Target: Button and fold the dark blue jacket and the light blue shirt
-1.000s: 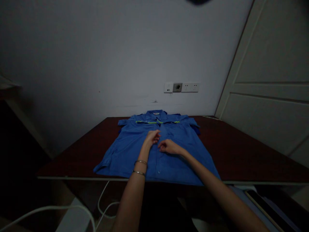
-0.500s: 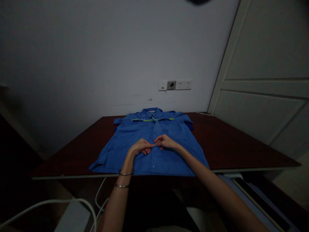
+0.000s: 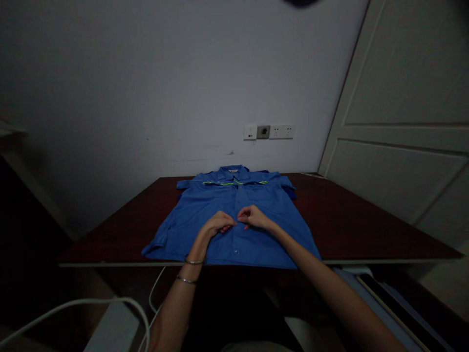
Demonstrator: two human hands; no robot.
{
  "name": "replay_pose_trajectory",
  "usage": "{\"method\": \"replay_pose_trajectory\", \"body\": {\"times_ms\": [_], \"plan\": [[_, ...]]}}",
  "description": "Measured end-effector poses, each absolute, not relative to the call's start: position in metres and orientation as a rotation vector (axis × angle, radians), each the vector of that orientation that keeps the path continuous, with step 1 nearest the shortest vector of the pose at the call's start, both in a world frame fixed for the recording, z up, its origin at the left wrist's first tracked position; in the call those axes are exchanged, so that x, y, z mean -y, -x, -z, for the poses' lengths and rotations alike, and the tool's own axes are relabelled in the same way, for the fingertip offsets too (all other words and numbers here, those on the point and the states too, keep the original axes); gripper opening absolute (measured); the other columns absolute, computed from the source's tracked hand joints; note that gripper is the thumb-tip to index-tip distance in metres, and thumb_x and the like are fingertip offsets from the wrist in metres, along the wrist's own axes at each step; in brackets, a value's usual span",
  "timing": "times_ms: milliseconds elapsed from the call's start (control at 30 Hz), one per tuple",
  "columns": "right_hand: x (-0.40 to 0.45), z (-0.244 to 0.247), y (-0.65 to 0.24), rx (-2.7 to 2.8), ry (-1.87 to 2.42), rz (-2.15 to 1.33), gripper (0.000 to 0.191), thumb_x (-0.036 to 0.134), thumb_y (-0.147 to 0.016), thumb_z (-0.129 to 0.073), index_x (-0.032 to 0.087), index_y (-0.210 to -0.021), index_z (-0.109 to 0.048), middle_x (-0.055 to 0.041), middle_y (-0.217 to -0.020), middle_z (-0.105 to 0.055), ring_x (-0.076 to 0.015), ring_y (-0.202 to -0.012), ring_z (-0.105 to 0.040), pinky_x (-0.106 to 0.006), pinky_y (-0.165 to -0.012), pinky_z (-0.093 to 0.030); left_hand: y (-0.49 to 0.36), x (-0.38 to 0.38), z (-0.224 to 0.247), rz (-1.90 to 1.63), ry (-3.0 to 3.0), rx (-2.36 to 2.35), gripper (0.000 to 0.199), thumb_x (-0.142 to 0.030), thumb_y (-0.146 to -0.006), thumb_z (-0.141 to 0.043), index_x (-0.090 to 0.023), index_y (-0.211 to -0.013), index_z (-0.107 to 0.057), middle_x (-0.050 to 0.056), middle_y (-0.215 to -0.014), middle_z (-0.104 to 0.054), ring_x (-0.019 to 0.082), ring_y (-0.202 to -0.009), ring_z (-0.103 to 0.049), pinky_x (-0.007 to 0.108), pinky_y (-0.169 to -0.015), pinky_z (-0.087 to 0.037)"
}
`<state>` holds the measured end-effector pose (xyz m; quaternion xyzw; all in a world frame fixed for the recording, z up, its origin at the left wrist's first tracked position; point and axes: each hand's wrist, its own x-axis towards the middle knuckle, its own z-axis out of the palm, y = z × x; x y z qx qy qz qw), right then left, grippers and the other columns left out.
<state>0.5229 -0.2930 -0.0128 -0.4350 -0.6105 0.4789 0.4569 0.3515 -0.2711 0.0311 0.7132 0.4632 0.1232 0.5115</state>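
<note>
A blue short-sleeved shirt [image 3: 205, 200] lies spread front up, its collar toward the wall and its hem at the table's near edge. Yellow-green piping crosses its chest. My left hand [image 3: 220, 222], below two bangles on the forearm, pinches at the middle of the front placket. Just to its right, my right hand [image 3: 252, 216] is closed in a pinch at the same placket, fingertips close to the left ones. The bit of cloth or button between the fingertips is too small to make out. One button [image 3: 236, 252] shows lower down near the hem.
The shirt lies on a dark red-brown table [image 3: 351, 220] against a wall with sockets [image 3: 269, 132]. Darker blue cloth shows under the sleeves. A white cable [image 3: 91, 301] loops at lower left, and a white panelled door [image 3: 403, 127] stands at right.
The view has shifted slightly, moving everything a little to the right. Both hands stay at the placket, with only slight finger movement; the fingertips look a little farther apart.
</note>
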Motion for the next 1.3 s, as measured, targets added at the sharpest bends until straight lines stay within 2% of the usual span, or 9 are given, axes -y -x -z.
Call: {"method": "replay_pose_trajectory", "body": {"times_ms": [200, 433, 567, 700, 833, 967, 1133, 1300], "plan": [[0.301, 0.010, -0.518, 1.573, 1.106, -1.066, 0.009, 0.018, -0.068, -0.057, 0.011, -0.073, -0.060, 0.0026, -0.058, -0.055, -0.0065, -0.043, -0.050, -0.019, -0.039, -0.047, -0.349, 0.269, -0.028, -0.283, -1.728, -1.065, 0.026, -0.030, -0.059, -0.061, -0.015, -0.045, -0.045, -0.006, -0.037, -0.041, 0.004, -0.032, -0.031, 0.019, -0.035, -0.022], [0.309, 0.012, -0.517, 1.721, 1.146, -0.787, 0.017, 0.023, -0.073, -0.052, 0.011, -0.081, -0.062, -0.0032, -0.071, -0.062, -0.0085, -0.039, -0.053, -0.019, -0.035, -0.042, -0.346, 0.270, -0.024, -0.377, -1.727, -1.007, 0.028, -0.034, -0.063, -0.062, -0.015, -0.048, -0.048, -0.006, -0.038, -0.044, 0.004, -0.031, -0.034, 0.019, -0.035, -0.022], [0.312, 0.015, -0.516, 1.760, 1.137, -0.734, 0.018, 0.019, -0.072, -0.051, 0.012, -0.082, -0.064, -0.0024, -0.070, -0.063, -0.0076, -0.040, -0.053, -0.017, -0.036, -0.041, -0.348, 0.271, -0.022, -0.433, -1.708, -1.023, 0.030, -0.034, -0.064, -0.063, -0.014, -0.048, -0.048, -0.006, -0.038, -0.043, 0.004, -0.030, -0.033, 0.019, -0.034, -0.022], [0.313, 0.012, -0.516, 1.667, 1.177, -0.846, 0.020, 0.019, -0.069, -0.051, 0.011, -0.080, -0.065, -0.0007, -0.065, -0.061, -0.0066, -0.042, -0.051, -0.016, -0.037, -0.042, -0.349, 0.270, -0.021, -0.443, -1.695, -1.023, 0.030, -0.035, -0.064, -0.063, -0.014, -0.049, -0.049, -0.006, -0.038, -0.043, 0.003, -0.030, -0.032, 0.019, -0.033, -0.021], [0.317, 0.008, -0.514, 1.549, 1.173, -1.063, 0.023, 0.026, -0.069, -0.055, 0.009, -0.081, -0.065, -0.0014, -0.067, -0.061, -0.0082, -0.050, -0.053, -0.018, -0.041, -0.046, -0.349, 0.270, -0.023, -0.418, -1.663, -1.051, 0.027, -0.035, -0.066, -0.060, -0.014, -0.051, -0.051, -0.006, -0.038, -0.041, 0.003, -0.031, -0.031, 0.018, -0.033, -0.018], [0.322, 0.008, -0.508, 1.537, 1.240, -1.021, 0.031, 0.032, -0.064, -0.064, 0.009, -0.085, -0.064, -0.0022, -0.070, -0.061, -0.0063, -0.045, -0.051, -0.016, -0.037, -0.042, -0.350, 0.274, -0.029, -0.407, -1.589, -1.055, 0.021, -0.031, -0.067, -0.055, -0.012, -0.057, -0.055, -0.007, -0.039, -0.040, 0.002, -0.030, -0.026, 0.018, -0.033, -0.012], [0.323, 0.011, -0.504, 1.529, 1.335, -0.931, 0.027, 0.021, -0.063, -0.063, 0.008, -0.087, -0.065, -0.0006, -0.066, -0.062, -0.0054, -0.038, -0.049, -0.015, -0.035, -0.037, -0.350, 0.273, -0.029, -0.515, -1.570, -1.043, 0.025, -0.032, -0.067, -0.054, -0.010, -0.076, -0.063, -0.008, -0.043, -0.040, 0.002, -0.031, -0.023, 0.018, -0.033, -0.011], [0.320, 0.010, -0.510, 1.457, 1.362, -1.016, 0.023, 0.014, -0.064, -0.058, 0.008, -0.084, -0.066, -0.0004, -0.063, -0.064, -0.0070, -0.039, -0.051, -0.016, -0.037, -0.040, -0.347, 0.266, -0.018, -0.518, -1.788, -1.113, 0.021, -0.031, -0.064, -0.058, -0.010, -0.068, -0.061, -0.006, -0.041, -0.042, 0.004, -0.033, -0.033, 0.017, -0.034, -0.021]]}}
